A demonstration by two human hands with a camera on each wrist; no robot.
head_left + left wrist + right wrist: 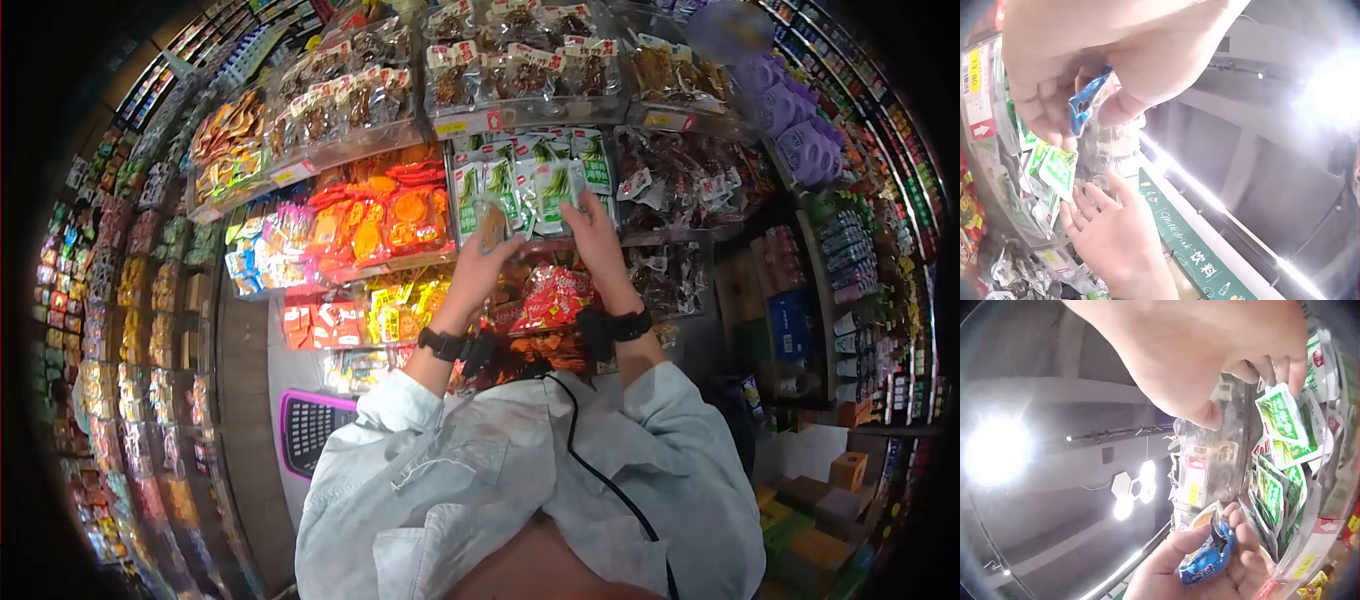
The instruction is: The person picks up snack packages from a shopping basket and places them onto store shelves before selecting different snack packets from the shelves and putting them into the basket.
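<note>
My left hand (487, 268) grips a small snack packet (1207, 553) with a blue end and an orange-brown picture, its thumb across the front. In the left wrist view the packet's blue end shows between thumb and curled fingers. My right hand (597, 245) reaches over a bin of green-and-white snack packets (500, 185). Its fingertips rest at the upper edge of one green-and-white packet (1280, 415), with the thumb held apart. In the left wrist view the right palm (1119, 240) faces up with fingers extended beside that packet.
Clear bins hold orange-red packets (385, 215) to the left and dark vacuum packs (690, 180) to the right. A higher row holds brown packs (520, 60); red packets (548, 298) lie below. A purple-rimmed basket (284, 440) stands at lower left. Bin walls carry price tags (979, 94).
</note>
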